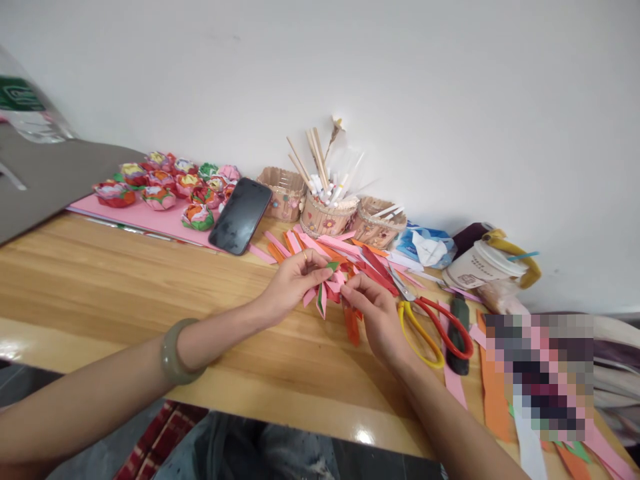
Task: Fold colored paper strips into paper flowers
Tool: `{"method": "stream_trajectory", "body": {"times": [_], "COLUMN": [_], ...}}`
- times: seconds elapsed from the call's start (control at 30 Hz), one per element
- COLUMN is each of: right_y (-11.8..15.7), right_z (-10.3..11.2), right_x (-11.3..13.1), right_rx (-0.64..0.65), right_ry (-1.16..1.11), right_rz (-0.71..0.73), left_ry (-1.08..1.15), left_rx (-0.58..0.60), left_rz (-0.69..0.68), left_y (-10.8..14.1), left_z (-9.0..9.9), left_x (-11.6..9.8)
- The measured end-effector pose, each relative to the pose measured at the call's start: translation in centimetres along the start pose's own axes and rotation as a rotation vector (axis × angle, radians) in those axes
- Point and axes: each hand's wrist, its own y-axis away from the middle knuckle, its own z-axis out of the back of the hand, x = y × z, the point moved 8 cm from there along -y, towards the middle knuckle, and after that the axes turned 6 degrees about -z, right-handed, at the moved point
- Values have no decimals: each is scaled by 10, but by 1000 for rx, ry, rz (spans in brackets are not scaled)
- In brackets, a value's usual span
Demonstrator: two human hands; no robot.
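Observation:
Above the middle of the table, a partly formed paper flower (pixel 323 293) with pink, green and red folded petals is held between my two hands. My left hand (pixel 303 277) pinches its green and pink part between thumb and fingers. At its right side, my right hand (pixel 373 307) has thumb and forefinger closed on a pink petal. Folded strips of pink, orange and red paper (pixel 295 243) lie in a heap just behind. Scissors (pixel 423 320) with one yellow and one red handle rest right of my right hand, blades spread.
Finished paper flowers (pixel 163 180) stand on pink sheets (pixel 145 217) at the left, beside a phone (pixel 241 217). Decorated baskets (pixel 327 217) line the wall. A tissue pack (pixel 425 245), a paper cup (pixel 483 270), a dark-handled tool (pixel 459 333) and loose strips (pixel 495 380) occupy the right.

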Motion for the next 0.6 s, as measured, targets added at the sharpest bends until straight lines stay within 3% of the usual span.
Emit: {"method": "stream_trajectory", "body": {"times": [0.2,0.33,0.47,0.6], "right_y": [2,7,11,23], "right_z": [-2,-2,13,27], "right_x": [1,7,16,39], "right_rx": [11,-7,-144,-314], "right_ry": [-19,62,114,241], "right_rz": [38,113,222,498], "left_ry": [102,222,327,308], "left_rx": [-25,-81,-87,3], "left_rz": [8,89,216,349], "left_y": [2,1,1,6], "left_z": [-2,-1,0,-6], "left_x": [0,2,5,9]}}
